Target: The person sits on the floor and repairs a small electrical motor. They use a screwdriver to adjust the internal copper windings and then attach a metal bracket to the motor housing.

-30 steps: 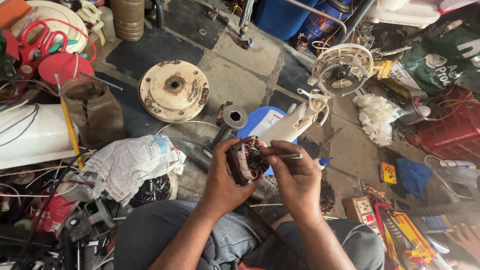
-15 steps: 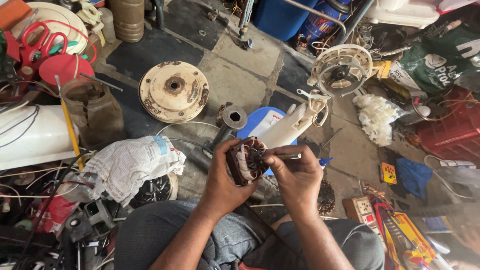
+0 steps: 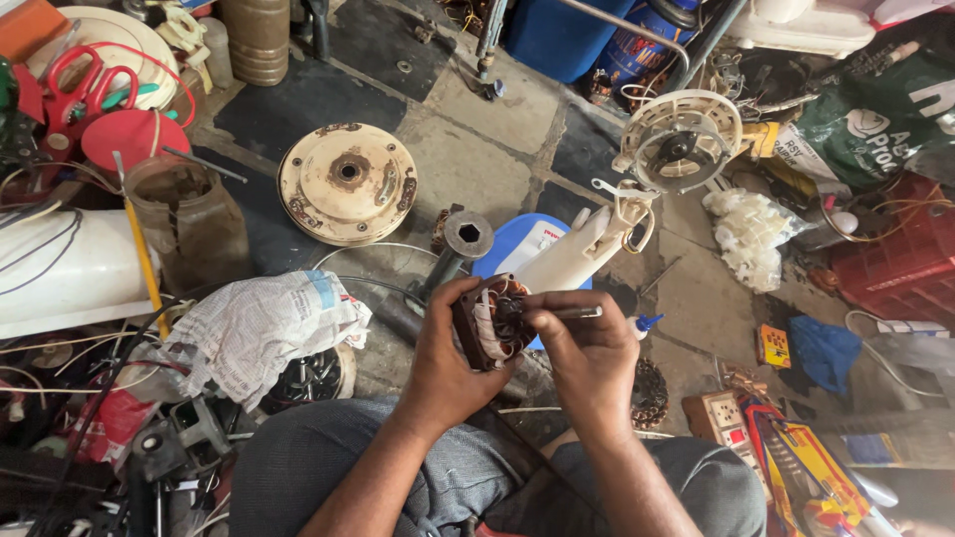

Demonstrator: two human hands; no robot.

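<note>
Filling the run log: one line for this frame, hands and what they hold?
left hand: holds motor stator | right hand: thin metal tool at stator | round cream cover: on floor

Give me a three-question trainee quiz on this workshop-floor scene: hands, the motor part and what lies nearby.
1. True or false: the left hand grips the wound motor stator.
2. What does the right hand press into the stator? A) a thin metal tool B) red scissors C) a yellow pencil
3. Fill in: the crumpled ____ lies on the floor to the left of the left hand.

Key: 1 true; 2 A; 3 newspaper.
</note>
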